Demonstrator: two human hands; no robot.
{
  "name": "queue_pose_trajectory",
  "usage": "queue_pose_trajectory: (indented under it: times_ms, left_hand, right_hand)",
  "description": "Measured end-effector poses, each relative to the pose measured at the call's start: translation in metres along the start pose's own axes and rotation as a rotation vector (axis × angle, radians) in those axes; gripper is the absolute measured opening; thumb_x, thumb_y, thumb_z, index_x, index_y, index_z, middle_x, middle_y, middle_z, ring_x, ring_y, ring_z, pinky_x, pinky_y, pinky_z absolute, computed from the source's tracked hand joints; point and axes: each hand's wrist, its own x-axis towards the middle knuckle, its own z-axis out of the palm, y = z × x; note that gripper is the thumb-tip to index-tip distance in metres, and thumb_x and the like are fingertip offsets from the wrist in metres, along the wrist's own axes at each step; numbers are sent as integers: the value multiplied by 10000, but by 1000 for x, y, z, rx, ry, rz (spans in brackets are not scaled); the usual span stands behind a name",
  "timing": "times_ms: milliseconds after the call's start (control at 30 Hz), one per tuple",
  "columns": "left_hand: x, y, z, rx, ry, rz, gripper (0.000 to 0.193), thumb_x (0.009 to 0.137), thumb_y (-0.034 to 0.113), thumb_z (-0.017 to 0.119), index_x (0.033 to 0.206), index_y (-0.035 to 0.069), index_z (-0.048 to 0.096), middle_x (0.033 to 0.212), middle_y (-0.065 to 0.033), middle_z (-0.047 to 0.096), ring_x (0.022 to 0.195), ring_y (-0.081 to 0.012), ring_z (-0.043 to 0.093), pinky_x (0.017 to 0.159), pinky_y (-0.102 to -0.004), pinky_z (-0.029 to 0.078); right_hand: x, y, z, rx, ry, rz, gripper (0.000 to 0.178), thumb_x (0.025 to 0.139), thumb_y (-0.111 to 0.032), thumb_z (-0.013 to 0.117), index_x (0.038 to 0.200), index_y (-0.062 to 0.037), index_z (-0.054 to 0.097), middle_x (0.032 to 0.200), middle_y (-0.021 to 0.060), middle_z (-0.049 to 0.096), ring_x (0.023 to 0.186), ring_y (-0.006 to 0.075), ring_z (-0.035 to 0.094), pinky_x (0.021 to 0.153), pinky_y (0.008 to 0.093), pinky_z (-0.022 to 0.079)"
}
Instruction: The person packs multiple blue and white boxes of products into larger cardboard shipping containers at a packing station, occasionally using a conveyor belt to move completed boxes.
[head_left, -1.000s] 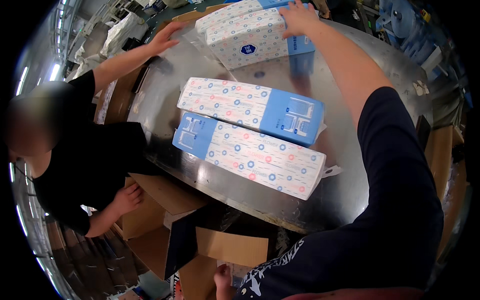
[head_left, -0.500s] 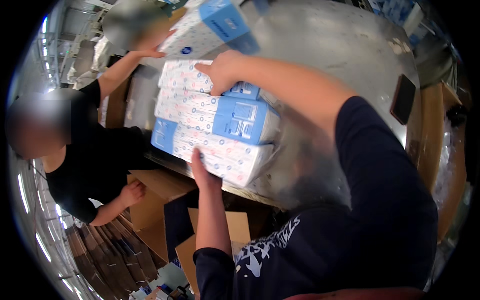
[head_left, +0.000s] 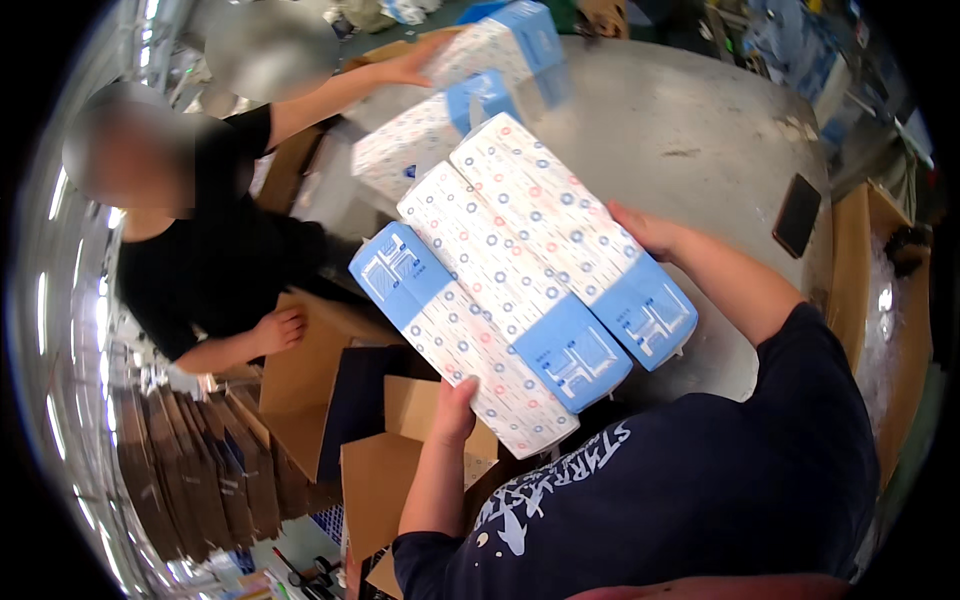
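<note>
Three long wrapped packs, white with small printed rings and one blue end each, are pressed side by side between my two hands. My left hand (head_left: 455, 412) grips the outer side of the left pack (head_left: 475, 350), whose blue end points away from me. From the other side, my right hand (head_left: 645, 232) holds the right pack (head_left: 560, 205). Squeezed between them is the middle pack (head_left: 495, 250), blue end towards me like the right one. The row is held slantwise, its near end beside an open cardboard box (head_left: 375, 480) below. My fingers are partly hidden by the packs.
Beyond lie two similar packs (head_left: 405, 140) on the metal table (head_left: 690, 120), a co-worker's hand (head_left: 412, 65) at the farther one. A dark phone (head_left: 797, 215) rests near the right edge, beside a cardboard box (head_left: 855, 270). Flattened cartons (head_left: 200, 470) stand at lower left.
The row of packs has turned and come nearer to me. My right hand has moved from its far side to its right side. Another pack now shows on the table beyond.
</note>
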Motion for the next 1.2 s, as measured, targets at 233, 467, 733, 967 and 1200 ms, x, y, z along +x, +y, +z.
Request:
queue_pose_trajectory:
  times_ms: [233,467,733,967,1200]
  left_hand:
    - [-91,58,2,854,-7,813,602,787,214,687,1311,54,436,1300,-103,478,1176,-261,469,972,-401,397]
    - [-346,175,-115,340,49,683,848,627,159,801,1340,-33,384,1231,-202,529,1084,-307,553,911,-451,463]
    - [-318,-65,-185,1720,740,-29,508,886,156,501,1376,81,396,1413,-210,386,1227,-386,451,978,-504,389]
    - [-389,-135,-212,1204,504,-17,424,850,353,622,1226,159,607,1370,-198,452,1300,-396,372,1060,-460,326]
    - [-562,-202,-274,402,1175,-97,567,893,302,590,1276,-91,446,1223,-241,529,1098,-303,546,928,-378,436]
  right_hand:
    - [20,-50,111,434,-425,-471,588,932,-396,525,1377,-33,398,1321,141,508,1145,203,544,960,333,460]
    - [-40,82,264,-737,-1080,-570,552,926,-374,560,1296,24,467,1220,154,571,1057,245,577,944,337,444]
    - [-76,48,328,-690,-505,-113,435,865,-219,626,1237,-9,546,1039,120,654,918,202,631,791,306,503]
    - [-50,182,374,-1247,-1220,315,629,799,-426,681,1278,-49,526,1189,195,590,1173,309,520,963,383,416]
    - [-22,160,444,-1797,-1032,-640,1015,608,-458,803,1429,-100,325,1520,160,204,1418,328,136,1101,529,172]
